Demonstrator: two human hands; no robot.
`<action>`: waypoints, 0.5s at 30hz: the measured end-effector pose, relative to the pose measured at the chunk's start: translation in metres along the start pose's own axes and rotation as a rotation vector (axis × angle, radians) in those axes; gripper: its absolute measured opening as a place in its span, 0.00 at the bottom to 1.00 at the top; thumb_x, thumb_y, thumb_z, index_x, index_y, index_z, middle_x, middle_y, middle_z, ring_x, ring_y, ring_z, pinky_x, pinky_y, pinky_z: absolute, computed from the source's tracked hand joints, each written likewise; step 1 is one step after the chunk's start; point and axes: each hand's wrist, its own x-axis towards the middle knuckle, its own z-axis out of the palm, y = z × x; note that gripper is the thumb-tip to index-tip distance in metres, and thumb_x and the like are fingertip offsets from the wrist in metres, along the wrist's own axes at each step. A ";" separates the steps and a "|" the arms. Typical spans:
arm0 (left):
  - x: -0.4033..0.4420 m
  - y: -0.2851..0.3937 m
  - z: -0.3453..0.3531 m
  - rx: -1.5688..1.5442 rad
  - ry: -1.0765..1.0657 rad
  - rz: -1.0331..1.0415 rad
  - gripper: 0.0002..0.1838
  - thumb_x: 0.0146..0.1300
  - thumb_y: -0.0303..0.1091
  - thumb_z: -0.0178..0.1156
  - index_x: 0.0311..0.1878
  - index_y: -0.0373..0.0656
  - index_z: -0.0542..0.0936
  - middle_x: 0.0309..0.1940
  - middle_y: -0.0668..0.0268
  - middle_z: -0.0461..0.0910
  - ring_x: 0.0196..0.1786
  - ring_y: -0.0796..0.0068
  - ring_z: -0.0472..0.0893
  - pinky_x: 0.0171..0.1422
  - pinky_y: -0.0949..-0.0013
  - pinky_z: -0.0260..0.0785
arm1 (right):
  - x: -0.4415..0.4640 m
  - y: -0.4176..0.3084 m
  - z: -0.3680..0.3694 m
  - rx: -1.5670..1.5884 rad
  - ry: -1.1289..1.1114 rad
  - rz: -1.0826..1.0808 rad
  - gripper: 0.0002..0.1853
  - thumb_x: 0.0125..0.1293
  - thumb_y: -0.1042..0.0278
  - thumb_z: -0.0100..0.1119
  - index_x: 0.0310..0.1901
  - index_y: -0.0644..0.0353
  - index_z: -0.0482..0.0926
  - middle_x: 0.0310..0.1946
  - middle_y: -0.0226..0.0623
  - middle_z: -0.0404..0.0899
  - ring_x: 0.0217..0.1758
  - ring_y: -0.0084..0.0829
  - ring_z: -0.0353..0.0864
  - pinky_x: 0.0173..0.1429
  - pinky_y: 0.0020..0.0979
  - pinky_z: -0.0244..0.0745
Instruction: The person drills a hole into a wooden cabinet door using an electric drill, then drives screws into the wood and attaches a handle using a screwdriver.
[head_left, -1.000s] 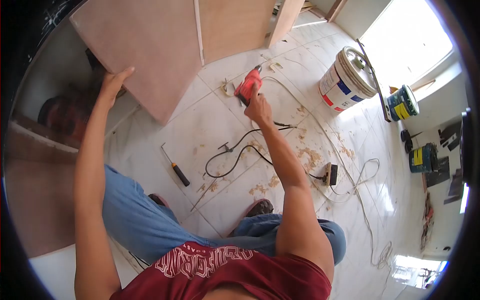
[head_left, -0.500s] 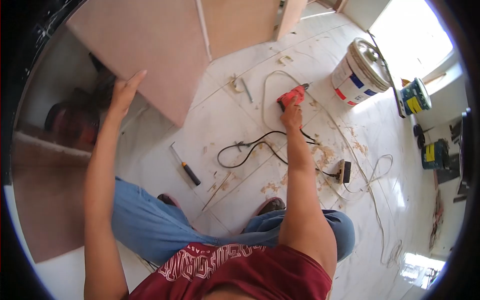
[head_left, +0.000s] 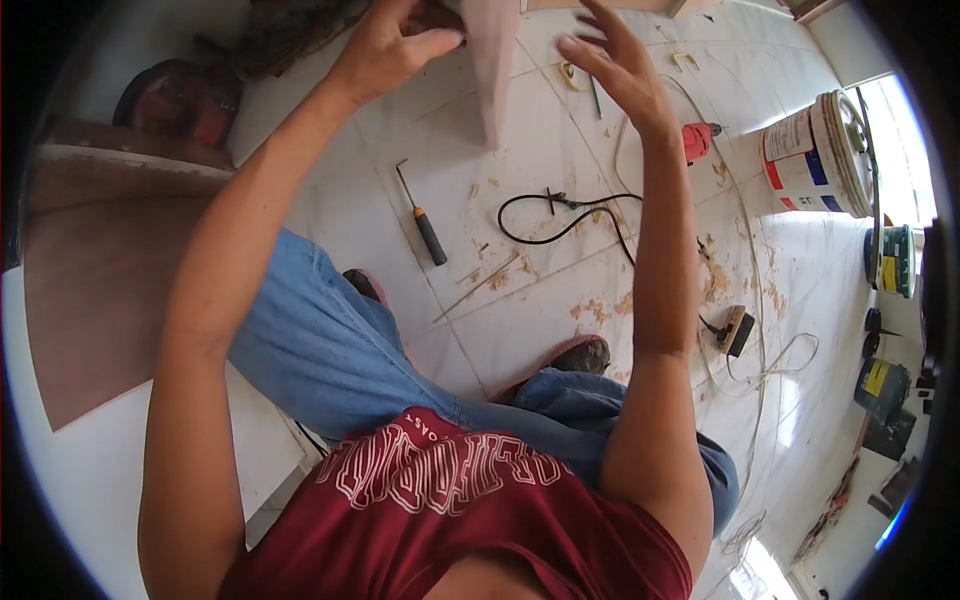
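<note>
Pinkish panel [head_left: 493, 55], between both hands [head_left: 388, 52] [head_left: 624, 76]; left closer

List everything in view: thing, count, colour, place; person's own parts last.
Panel: 1, pinkish, top
Drill: 1, red, upper right
Hooked tool: 1, black and orange, centre
Cord: 1, black, centre
Box: 1, pale and black, right
Cable: uncounted, white, right
Bucket: 1, white, right
Pails: 2, green, far right
Shavings: many, tan, floor
Board: 1, brown, left
Small clutter: uncounted, mixed, edges
Shirt: 1, maroon, bottom
Jeans: 1, blue, bottom
Shoes: 2, dark, centre
Left hand: 1, bare, panel's left
Right hand: 1, bare, panel's right
</note>
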 end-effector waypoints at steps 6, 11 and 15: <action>-0.060 -0.080 0.037 0.398 -0.573 -0.544 0.14 0.62 0.32 0.60 0.50 0.41 0.83 0.33 0.62 0.83 0.37 0.75 0.82 0.47 0.66 0.76 | 0.029 -0.066 0.049 -0.198 0.349 -0.295 0.28 0.62 0.60 0.62 0.62 0.66 0.73 0.53 0.56 0.81 0.54 0.54 0.83 0.54 0.47 0.78; -0.166 -0.147 0.103 0.529 -0.839 -0.308 0.11 0.60 0.37 0.63 0.41 0.42 0.85 0.37 0.56 0.86 0.42 0.57 0.85 0.49 0.55 0.77 | 0.027 -0.063 0.036 -0.112 0.425 -0.046 0.18 0.59 0.71 0.54 0.48 0.74 0.80 0.39 0.49 0.87 0.44 0.42 0.87 0.47 0.40 0.80; -0.214 -0.136 0.127 0.572 -0.994 -0.341 0.09 0.57 0.37 0.64 0.39 0.46 0.85 0.41 0.57 0.86 0.48 0.54 0.85 0.54 0.51 0.77 | 0.022 -0.055 0.025 -0.003 0.351 -0.171 0.18 0.57 0.73 0.54 0.48 0.73 0.81 0.38 0.44 0.85 0.42 0.35 0.84 0.47 0.36 0.79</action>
